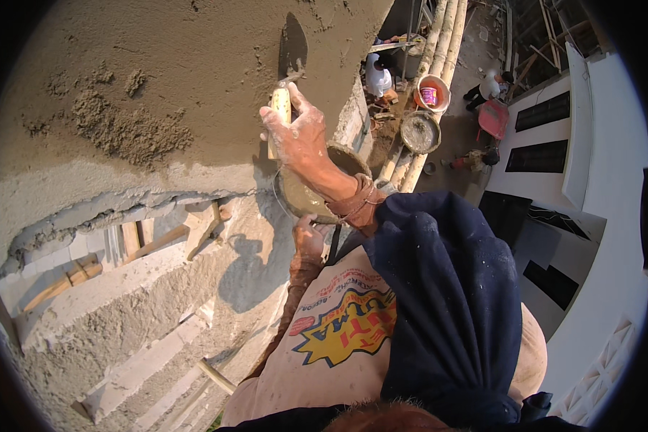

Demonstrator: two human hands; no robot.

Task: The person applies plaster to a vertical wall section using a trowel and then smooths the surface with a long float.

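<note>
Bright daylight, warm in tone. A dark, well-edged shadow (pixel 248 277) lay left of the wearer, so sun came from the right. The right hand (pixel 299 137) was well lit and fairly sharp; the trowel (pixel 294 50) blade read dark, without glare. The navy sleeve (pixel 450 281) showed soft highlights along its folds. The white building (pixel 615 180) at right looked paler and cooler. Fisheye bent its edges into curves; black ringed the round view. Distant figures (pixel 488 86) were small, detail poor.
</note>
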